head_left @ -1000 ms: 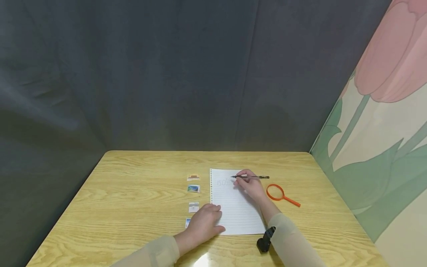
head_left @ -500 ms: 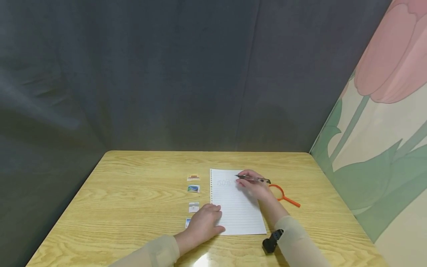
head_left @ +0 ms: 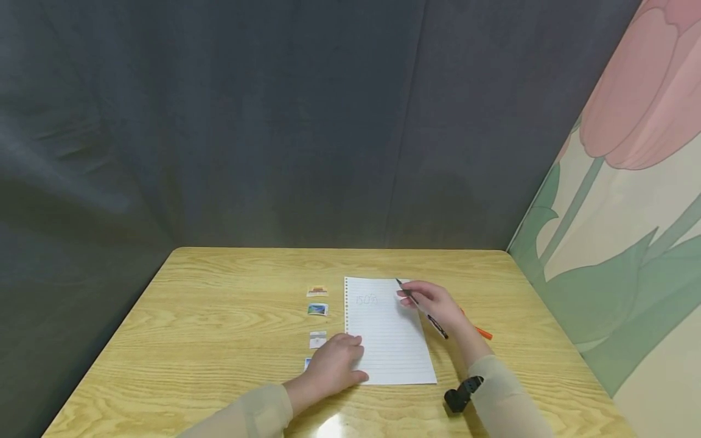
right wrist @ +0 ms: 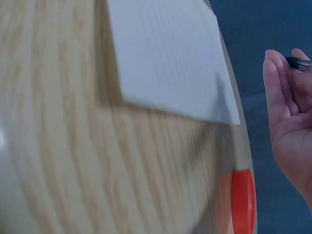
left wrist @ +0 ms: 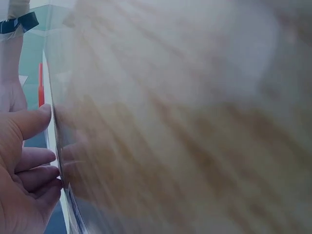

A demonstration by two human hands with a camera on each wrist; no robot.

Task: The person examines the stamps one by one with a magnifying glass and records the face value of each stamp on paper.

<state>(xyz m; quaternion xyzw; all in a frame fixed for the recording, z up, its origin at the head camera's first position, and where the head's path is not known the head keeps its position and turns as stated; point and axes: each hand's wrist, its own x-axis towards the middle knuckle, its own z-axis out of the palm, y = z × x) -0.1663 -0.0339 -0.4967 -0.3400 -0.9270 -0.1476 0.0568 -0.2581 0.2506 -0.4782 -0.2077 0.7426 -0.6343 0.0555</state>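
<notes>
A lined loose-leaf sheet with punched holes down its left side lies on the table, a short line of handwriting near its top. My left hand rests on the sheet's lower left edge, fingers relaxed. Over the sheet's upper right edge, my right hand holds a dark pen between thumb and fingers. The pen slants, its dark end toward the upper left. In the right wrist view this hand is raised off the table, the pen partly hidden.
Several small stamp-like picture pieces, such as the landscape one, line up left of the sheet; my left hand partly covers the nearest. A red-orange magnifying glass lies right, mostly behind my right wrist. A patterned panel borders the table's right side.
My right hand has moved right and away from the handwriting with the pen, which has swung from level to slanting. The magnifying glass's ring is now covered. My left hand stays put.
</notes>
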